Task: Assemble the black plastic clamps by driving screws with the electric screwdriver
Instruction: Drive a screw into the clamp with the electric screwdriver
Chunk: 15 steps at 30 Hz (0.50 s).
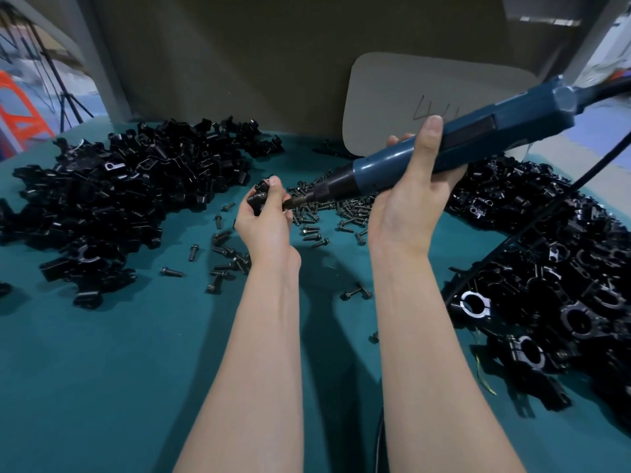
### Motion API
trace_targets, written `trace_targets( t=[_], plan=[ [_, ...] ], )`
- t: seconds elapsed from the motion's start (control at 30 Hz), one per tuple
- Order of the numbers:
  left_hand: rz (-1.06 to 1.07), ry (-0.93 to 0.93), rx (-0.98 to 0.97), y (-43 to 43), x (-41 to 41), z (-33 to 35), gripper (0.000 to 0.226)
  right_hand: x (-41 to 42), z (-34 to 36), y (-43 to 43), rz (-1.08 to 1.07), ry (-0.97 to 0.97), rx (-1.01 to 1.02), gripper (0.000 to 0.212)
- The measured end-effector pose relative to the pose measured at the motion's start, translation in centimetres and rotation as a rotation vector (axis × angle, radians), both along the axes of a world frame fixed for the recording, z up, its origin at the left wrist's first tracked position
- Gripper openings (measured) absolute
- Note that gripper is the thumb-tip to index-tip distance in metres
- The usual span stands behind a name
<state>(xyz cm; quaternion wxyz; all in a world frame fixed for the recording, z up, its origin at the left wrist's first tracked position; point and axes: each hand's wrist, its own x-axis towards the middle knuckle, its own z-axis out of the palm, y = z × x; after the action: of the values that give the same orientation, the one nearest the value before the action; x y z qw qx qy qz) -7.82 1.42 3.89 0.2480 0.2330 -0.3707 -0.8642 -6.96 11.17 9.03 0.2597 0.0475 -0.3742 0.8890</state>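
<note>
**Screwdriver (444,145) bit set against a hand-held clamp (258,197)**

The left hand (264,216) curls its fingers round the small black clamp and holds it above the middle of the tabletop (119,370). The clamp shows at the top of the grip, between the fingertips. The right hand (415,196) wraps thumb and fingers round the blue barrel of the screwdriver, just behind its dark collar. The tool slants down to the left, its rear pointing toward the far right corner. The bit (296,201) reaches the right side of the left hand, just beside the clamp; whether it sits in a screw head cannot be told. Loose screws (341,209) lie scattered across the middle of the tabletop, below and behind the hands. A heap of black parts (112,199) covers the far left area. A second heap of clamps (546,285) runs along the right edge, crossed by a black cable (512,240). A pale card (392,97) stands at the far edge.
</note>
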Motion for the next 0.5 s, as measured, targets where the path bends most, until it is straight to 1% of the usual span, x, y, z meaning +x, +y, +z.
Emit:
trace_targets(
  t=[0.17, 0.3, 0.43, 0.5],
  plan=[
    [0.009, -0.01, 0.003, -0.09, 0.01, -0.08, 0.008, -0.03, -0.11, -0.33, 0.003, 0.017, -0.003, 0.047],
    [0.011, -0.006, 0.0, 0.01, -0.04, -0.11, 0.01, -0.07, -0.19, -0.35, -0.011, 0.013, -0.003, 0.048],
    [0.018, -0.009, 0.005, 0.07, -0.08, -0.22, 0.01, -0.08, -0.34, -0.51, -0.02, -0.003, 0.006, 0.043],
    [0.024, -0.009, 0.006, 0.07, -0.13, -0.23, 0.01, -0.1, -0.42, -0.57, -0.027, -0.013, 0.001, 0.048]
  ],
)
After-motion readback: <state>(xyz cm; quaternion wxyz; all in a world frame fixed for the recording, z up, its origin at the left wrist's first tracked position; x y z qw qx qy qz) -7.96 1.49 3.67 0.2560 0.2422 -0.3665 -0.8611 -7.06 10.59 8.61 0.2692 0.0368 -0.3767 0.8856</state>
